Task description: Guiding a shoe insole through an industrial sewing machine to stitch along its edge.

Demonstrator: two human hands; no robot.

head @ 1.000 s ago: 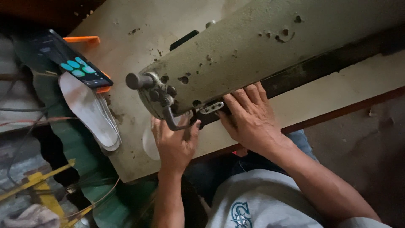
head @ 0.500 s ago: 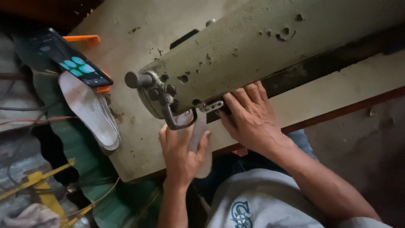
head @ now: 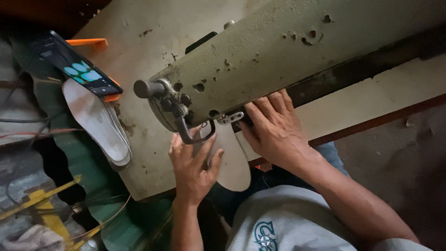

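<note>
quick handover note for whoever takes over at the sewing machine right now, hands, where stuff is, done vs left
Left hand: flat on the pale insole, fingers spread, holding nothing.
Right hand: pressing the insole's other side, fingertips tucked under the sewing machine arm.
Insole: front end under the machine head, heel end hanging over the table edge toward the person.
Stack of insoles lies at the table's left, a phone above it.
Done: insole is fed under the head. Left: any stitching cannot be seen, so check the seam.
</note>
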